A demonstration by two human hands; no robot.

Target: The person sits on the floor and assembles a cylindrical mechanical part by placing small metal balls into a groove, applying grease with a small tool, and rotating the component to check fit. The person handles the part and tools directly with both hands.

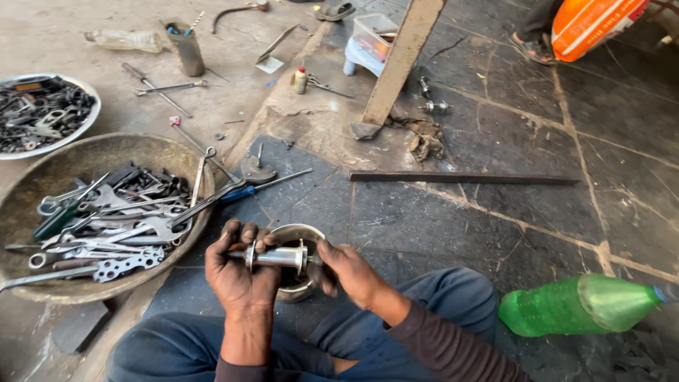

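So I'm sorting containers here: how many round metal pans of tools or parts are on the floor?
2. A large pan of wrenches sits left of the left hand; a smaller pan of dark parts lies behind it at the left edge, partly cut off.

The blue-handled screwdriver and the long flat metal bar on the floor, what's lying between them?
Head view: only bare dark stone floor lies between the blue-handled screwdriver and the flat metal bar.

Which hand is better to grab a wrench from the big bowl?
Probably the left hand: it holds the metal hub right beside the big bowl of wrenches; the right hand is farther away.
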